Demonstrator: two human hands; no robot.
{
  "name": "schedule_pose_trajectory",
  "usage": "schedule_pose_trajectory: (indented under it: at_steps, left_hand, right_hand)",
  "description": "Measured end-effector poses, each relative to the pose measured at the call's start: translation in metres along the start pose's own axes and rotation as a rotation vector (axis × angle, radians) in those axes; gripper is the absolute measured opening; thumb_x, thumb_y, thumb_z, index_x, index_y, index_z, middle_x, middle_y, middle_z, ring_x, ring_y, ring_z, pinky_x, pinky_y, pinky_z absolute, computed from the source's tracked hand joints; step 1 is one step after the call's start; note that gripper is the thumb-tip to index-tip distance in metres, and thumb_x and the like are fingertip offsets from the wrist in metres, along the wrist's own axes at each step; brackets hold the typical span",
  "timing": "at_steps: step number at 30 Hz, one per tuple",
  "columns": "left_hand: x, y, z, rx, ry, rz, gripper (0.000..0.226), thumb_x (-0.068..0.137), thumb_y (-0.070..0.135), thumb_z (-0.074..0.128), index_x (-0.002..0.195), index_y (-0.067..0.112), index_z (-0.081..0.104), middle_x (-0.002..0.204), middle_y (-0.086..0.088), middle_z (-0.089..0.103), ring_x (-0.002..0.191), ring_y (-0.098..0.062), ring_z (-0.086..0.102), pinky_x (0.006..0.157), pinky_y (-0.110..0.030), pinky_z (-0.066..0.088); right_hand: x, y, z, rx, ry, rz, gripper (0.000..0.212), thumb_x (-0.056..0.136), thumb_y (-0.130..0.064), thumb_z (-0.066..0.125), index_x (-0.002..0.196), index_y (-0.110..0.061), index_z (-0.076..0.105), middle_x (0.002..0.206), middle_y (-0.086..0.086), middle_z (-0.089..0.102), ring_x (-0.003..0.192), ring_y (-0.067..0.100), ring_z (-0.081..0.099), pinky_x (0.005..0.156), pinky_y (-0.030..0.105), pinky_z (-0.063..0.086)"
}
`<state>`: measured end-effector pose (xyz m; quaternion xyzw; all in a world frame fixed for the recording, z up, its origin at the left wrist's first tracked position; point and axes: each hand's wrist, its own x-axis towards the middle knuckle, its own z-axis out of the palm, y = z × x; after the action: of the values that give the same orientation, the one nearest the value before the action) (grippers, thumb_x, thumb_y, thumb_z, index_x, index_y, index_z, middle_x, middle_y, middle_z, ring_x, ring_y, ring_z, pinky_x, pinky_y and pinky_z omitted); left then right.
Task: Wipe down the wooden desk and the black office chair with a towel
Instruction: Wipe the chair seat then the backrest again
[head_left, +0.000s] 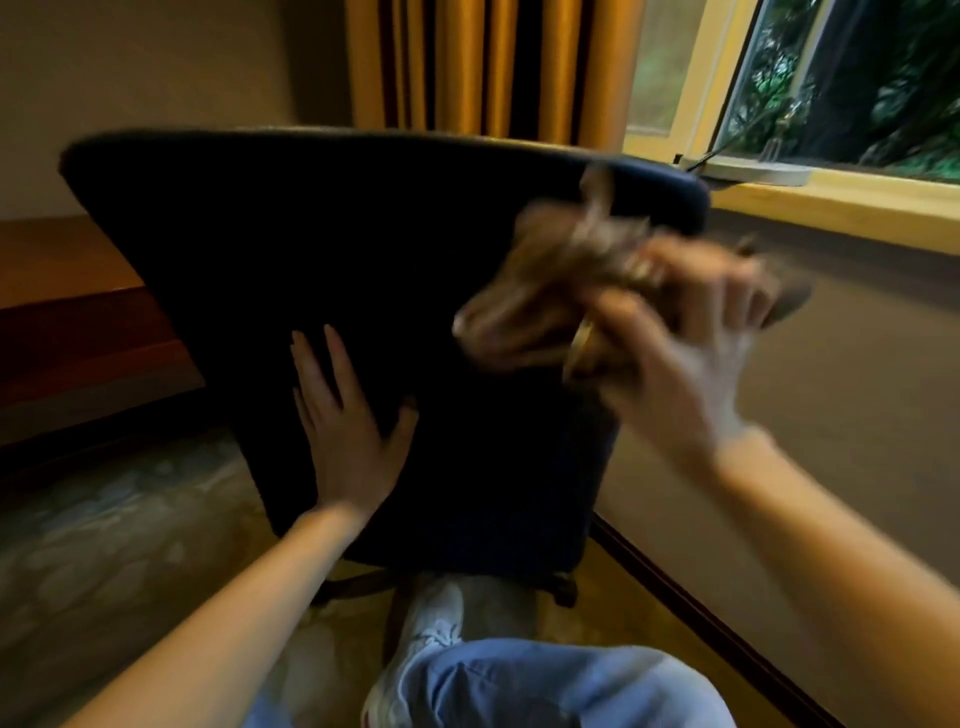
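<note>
1. Nearest you, your knee (545, 686) in blue jeans and a white shoe (434, 618) sit right under the chair (311, 234). You are close enough to reach its whole backrest.
2. Your left hand (348, 431) lies flat on the lower middle of the backrest, its fingers (332, 358) straight, slightly apart and gripping nothing. I judge that it braces the chair so the seat cannot swivel or roll away under the wiping.
3. Your right hand (691, 353) is blurred, near the backrest's right edge. Its fingers are curled around the brown towel (550, 275), which is bunched into a wad, probably for a firm hold. The towel is over the upper right of the backrest, below its top right corner. The blur hides whether it actually touches the chair.
4. Beyond the chair's left edge stands the wooden table (62, 270), well apart from the towel. You cannot tell from here whether it has been wiped.
5. Farthest off hang a yellow curtain (467, 62) and, to the right, an open window (857, 78).
</note>
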<state>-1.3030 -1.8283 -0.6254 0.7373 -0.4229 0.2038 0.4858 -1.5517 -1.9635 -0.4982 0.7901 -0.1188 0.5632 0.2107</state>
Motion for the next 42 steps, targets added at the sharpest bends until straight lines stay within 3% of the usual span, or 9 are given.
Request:
schedule_pose_trajectory:
  at_steps: [5,11,14,17,22,24,28,32,42]
  left_hand:
    - [0.008,-0.004,-0.005,-0.056,-0.084,-0.019,0.096,0.095,0.061,0.046,0.163,0.014,-0.002,0.169,-0.019,-0.014,0.157,-0.039,-0.010,0.121,-0.066,0.018]
    - [0.013,-0.027,0.002,-0.022,-0.096,-0.001,0.101,0.094,0.022,0.069,0.164,0.018,-0.004,0.169,-0.014,-0.019,0.156,-0.034,-0.015,0.122,-0.066,0.014]
    - [0.014,-0.043,0.015,0.008,-0.045,0.055,0.100,0.095,0.015,0.070,0.164,0.021,-0.002,0.169,-0.016,-0.016,0.157,-0.035,-0.013,0.121,-0.066,0.019]
    - [0.012,-0.047,0.020,0.021,-0.018,0.091,0.092,0.097,0.017,0.066,0.164,0.021,0.002,0.170,-0.016,-0.012,0.157,-0.035,-0.010,0.120,-0.065,0.024]
    - [0.016,-0.035,0.027,0.040,0.024,0.086,0.092,0.098,0.024,0.067,0.163,0.021,0.001,0.168,-0.024,-0.010,0.157,-0.039,-0.007,0.121,-0.065,0.020]
    - [0.009,-0.035,0.028,0.030,0.022,0.070,0.094,0.098,0.028,0.067,0.163,0.021,0.000,0.168,-0.026,-0.010,0.157,-0.040,-0.008,0.121,-0.066,0.019]
    - [0.002,-0.033,0.022,0.004,0.026,0.050,0.094,0.099,0.030,0.068,0.161,0.002,0.003,0.165,-0.033,-0.009,0.156,-0.044,-0.007,0.121,-0.066,0.019]
    - [0.002,-0.033,0.019,0.044,0.007,0.064,0.091,0.099,0.029,0.068,0.159,-0.003,0.008,0.163,-0.039,-0.004,0.154,-0.049,-0.002,0.119,-0.066,0.023]
    - [-0.006,-0.066,0.018,0.164,-0.066,0.164,0.087,0.098,0.022,0.068,0.160,-0.002,0.012,0.165,-0.034,-0.001,0.156,-0.044,-0.001,0.124,-0.061,0.018]
  right_hand:
    - [0.059,0.032,-0.003,-0.162,0.121,0.123,0.031,0.097,-0.037,0.058,0.125,-0.026,0.059,0.126,0.026,0.058,0.115,0.035,0.046,0.090,0.050,0.039]
    - [0.007,0.026,0.047,-0.029,0.131,0.232,0.044,0.076,-0.030,0.071,0.116,-0.025,0.052,0.120,0.025,0.054,0.112,0.039,0.048,0.089,0.051,0.041]
    - [-0.084,0.014,0.091,0.022,0.009,0.200,0.042,0.077,-0.035,0.069,0.115,-0.025,0.057,0.122,0.014,0.041,0.107,0.035,0.044,0.089,0.052,0.039]
    - [-0.158,-0.005,0.117,0.114,-0.105,0.380,0.040,0.079,-0.037,0.068,0.115,-0.025,0.057,0.123,0.013,0.041,0.107,0.038,0.045,0.092,0.053,0.036]
    - [-0.246,-0.021,0.120,0.153,-0.735,0.369,0.067,0.056,-0.030,0.073,0.121,-0.026,0.055,0.119,0.015,0.042,0.104,0.046,0.052,0.080,0.053,0.045]
    - [-0.269,-0.025,0.108,0.229,-0.819,0.443,0.066,0.057,-0.026,0.069,0.121,-0.027,0.056,0.120,0.009,0.040,0.104,0.046,0.053,0.079,0.053,0.048]
    - [-0.228,-0.033,0.074,0.388,-0.356,0.695,0.066,0.064,-0.011,0.070,0.123,-0.036,0.055,0.129,0.012,0.042,0.117,0.044,0.050,0.096,0.055,0.047]
    - [-0.153,-0.008,0.075,0.277,0.024,0.593,0.036,0.090,-0.020,0.065,0.125,-0.017,0.053,0.130,0.024,0.040,0.118,0.050,0.048,0.100,0.057,0.044]
    - [-0.266,-0.084,0.167,0.200,-0.295,0.713,0.044,0.077,-0.029,0.057,0.120,-0.022,0.053,0.130,0.016,0.037,0.115,0.039,0.038,0.094,0.054,0.034]
